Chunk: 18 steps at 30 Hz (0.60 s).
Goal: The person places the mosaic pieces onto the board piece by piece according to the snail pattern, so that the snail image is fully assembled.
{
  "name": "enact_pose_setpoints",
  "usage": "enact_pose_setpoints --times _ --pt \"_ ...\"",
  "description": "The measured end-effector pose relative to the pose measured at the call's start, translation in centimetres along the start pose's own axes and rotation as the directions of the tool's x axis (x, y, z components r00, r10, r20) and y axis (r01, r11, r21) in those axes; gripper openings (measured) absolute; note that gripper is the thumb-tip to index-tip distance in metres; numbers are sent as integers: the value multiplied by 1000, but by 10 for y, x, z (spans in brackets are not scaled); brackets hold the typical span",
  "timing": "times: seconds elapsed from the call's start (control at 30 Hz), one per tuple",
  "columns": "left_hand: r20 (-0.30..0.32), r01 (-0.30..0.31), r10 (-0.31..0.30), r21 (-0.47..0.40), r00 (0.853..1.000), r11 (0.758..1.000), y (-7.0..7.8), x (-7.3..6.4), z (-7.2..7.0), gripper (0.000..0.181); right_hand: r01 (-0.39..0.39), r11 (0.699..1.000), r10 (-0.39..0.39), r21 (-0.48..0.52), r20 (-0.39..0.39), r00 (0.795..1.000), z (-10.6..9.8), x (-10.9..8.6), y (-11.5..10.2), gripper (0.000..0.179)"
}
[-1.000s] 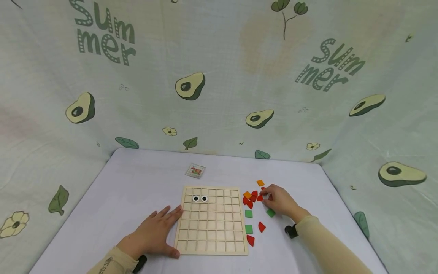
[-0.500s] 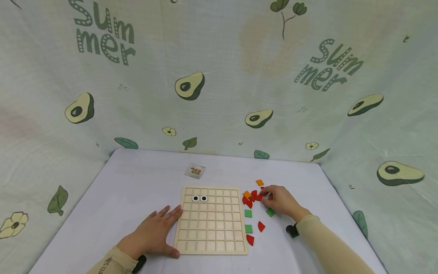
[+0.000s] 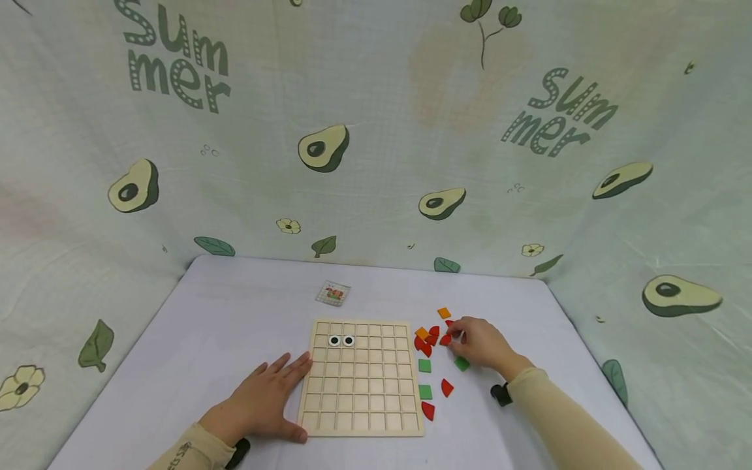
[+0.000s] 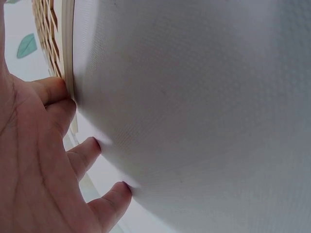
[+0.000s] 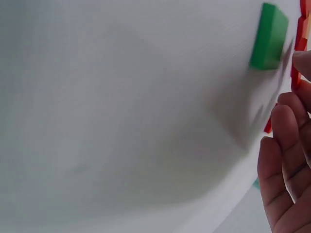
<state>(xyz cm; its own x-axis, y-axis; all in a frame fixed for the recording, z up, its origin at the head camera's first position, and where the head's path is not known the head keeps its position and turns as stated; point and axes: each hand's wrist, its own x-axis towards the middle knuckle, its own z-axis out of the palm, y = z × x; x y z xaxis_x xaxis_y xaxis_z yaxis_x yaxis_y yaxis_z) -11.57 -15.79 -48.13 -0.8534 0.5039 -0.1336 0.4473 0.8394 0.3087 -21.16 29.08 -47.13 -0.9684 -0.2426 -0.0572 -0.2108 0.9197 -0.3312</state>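
A pale wooden grid board (image 3: 362,378) lies on the table in the head view. Two white round eye pieces (image 3: 334,340) sit side by side in its upper left cells. My left hand (image 3: 263,397) is spread flat at the board's left edge, thumb and fingertips touching its rim. To the right of the board, my right hand (image 3: 480,344) pinches a red quarter-circle tile (image 3: 445,340) between thumb and index finger, low over the table. In the right wrist view the red tile (image 5: 296,73) shows at the fingertips, and a green square tile (image 5: 268,38) is close by.
Several red tiles (image 3: 433,331) lie clustered with an orange square (image 3: 422,333) beside the board. Another orange square (image 3: 444,313) is farther back. Green squares (image 3: 425,365) and loose red tiles (image 3: 428,410) line the right edge. A small picture card (image 3: 333,294) lies behind the board.
The head view has shifted slightly, moving the whole scene a little left. Both hands keep nearly the same place and pose.
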Motion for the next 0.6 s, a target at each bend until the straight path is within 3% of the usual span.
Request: enact_pose_setpoints --times 0.2,0.37,0.6 --pt "3 -2 2 -1 1000 1000 0 2 0 124 -20 999 20 28 13 1000 6 -2 10 27" --pt "7 9 -9 10 1000 1000 0 2 3 124 31 995 -32 94 12 999 10 -2 14 23" --pt "13 21 -21 10 1000 1000 0 2 3 124 66 993 -67 102 8 998 9 -1 15 19"
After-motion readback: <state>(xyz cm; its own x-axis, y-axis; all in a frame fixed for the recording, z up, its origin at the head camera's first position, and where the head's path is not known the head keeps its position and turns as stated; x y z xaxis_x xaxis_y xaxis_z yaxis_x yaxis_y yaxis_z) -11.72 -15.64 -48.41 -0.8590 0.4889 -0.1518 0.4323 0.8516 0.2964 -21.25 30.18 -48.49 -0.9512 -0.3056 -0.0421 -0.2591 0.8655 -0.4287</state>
